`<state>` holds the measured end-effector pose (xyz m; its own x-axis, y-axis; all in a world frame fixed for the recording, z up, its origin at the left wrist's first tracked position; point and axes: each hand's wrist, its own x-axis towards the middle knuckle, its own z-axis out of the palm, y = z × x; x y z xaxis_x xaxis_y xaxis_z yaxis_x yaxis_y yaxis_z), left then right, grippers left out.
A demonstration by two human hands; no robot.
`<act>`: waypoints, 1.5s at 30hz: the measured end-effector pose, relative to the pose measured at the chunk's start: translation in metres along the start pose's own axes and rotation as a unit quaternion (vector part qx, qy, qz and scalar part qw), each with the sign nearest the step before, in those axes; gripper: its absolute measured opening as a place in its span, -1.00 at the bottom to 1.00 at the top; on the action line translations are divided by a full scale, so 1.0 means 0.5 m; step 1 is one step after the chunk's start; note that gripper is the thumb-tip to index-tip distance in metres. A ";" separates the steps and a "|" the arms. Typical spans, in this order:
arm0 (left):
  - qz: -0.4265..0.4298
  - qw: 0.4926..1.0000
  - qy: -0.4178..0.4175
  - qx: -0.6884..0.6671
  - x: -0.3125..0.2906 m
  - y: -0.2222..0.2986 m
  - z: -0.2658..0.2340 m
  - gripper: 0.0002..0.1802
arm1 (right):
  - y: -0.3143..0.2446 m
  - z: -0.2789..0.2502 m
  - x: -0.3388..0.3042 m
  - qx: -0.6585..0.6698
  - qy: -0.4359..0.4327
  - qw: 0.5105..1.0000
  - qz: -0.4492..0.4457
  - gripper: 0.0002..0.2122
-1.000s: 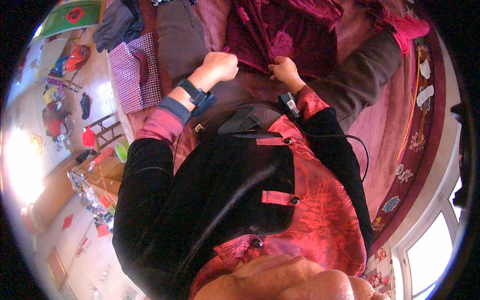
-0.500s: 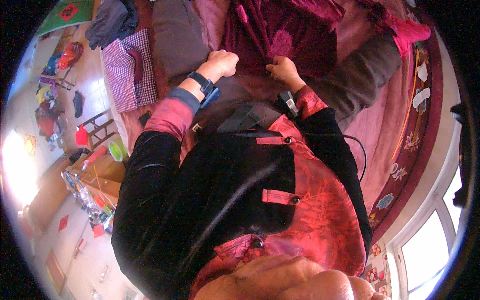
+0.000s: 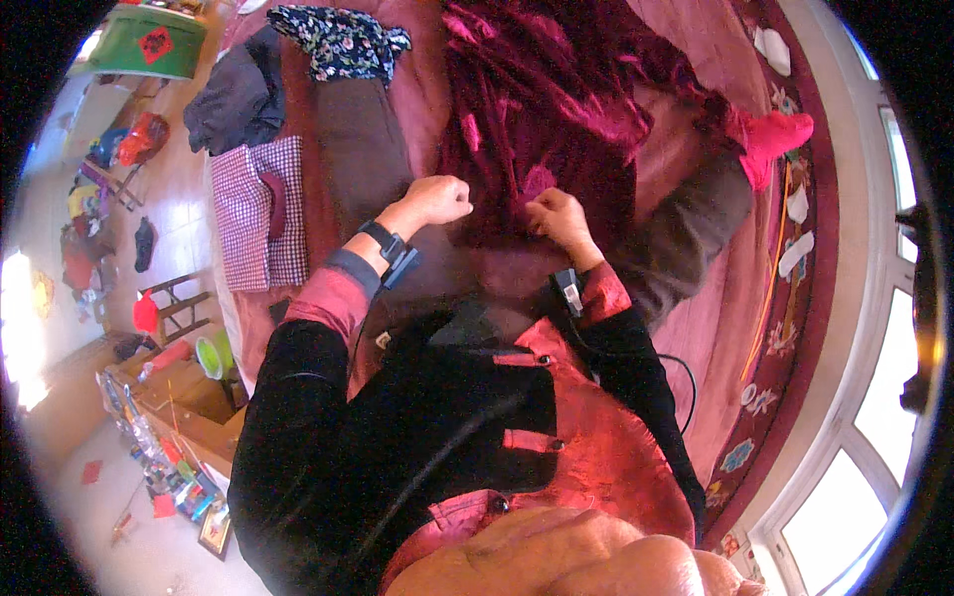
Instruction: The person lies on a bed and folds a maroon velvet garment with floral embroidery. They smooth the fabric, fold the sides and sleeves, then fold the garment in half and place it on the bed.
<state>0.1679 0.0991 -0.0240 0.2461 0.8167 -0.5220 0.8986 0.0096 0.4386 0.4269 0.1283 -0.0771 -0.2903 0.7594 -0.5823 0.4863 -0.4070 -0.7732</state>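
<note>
A dark magenta velvet garment (image 3: pixel 556 109) lies rumpled between my outstretched legs, with a lighter pink patch (image 3: pixel 539 181) near its close edge. At that edge, my right hand (image 3: pixel 564 221) is closed, fingertips pinching the velvet beside the patch. Left of the garment, over my brown trouser leg, my left hand (image 3: pixel 437 201) is curled closed. Whatever its fingers may hold is too small or hidden to make out. Each wrist wears a dark strapped device.
A folded checked cloth (image 3: pixel 256 214), a dark grey garment (image 3: pixel 238 94) and a floral dark blue cloth (image 3: pixel 343 42) lie to the left on the pink bed cover (image 3: pixel 696 397). My pink-socked foot (image 3: pixel 780 139) is at right. A black cable (image 3: pixel 686 382) loops from my right sleeve.
The view has tilted, so the garment and both hands sit lower and the floral cloth shows. My hands stay closed, the right one still at the velvet's edge.
</note>
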 end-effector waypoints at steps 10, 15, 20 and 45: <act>0.023 0.929 0.249 -0.274 0.187 -0.093 -0.151 -0.84 | -0.119 -0.165 0.146 -0.283 0.270 0.903 -0.175 -0.53; 0.031 0.940 0.178 -0.291 0.179 -0.073 -0.070 -0.84 | -0.114 -0.163 0.170 -0.376 0.235 0.892 -0.092 -0.51; -0.017 0.968 0.107 -0.226 0.152 -0.048 -0.010 -0.69 | -0.136 -0.186 0.186 -0.371 0.269 0.882 -0.108 -0.76; 0.041 0.966 0.113 -0.230 0.051 -0.015 0.059 -0.80 | 0.031 0.053 0.057 -0.077 0.049 0.995 0.049 -0.60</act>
<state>0.1781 0.1031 -0.0622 0.1762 0.9303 -0.3218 0.6099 0.1534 0.7775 0.4044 0.1302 -0.1124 -0.1563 0.7685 -0.6204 0.6314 -0.4052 -0.6611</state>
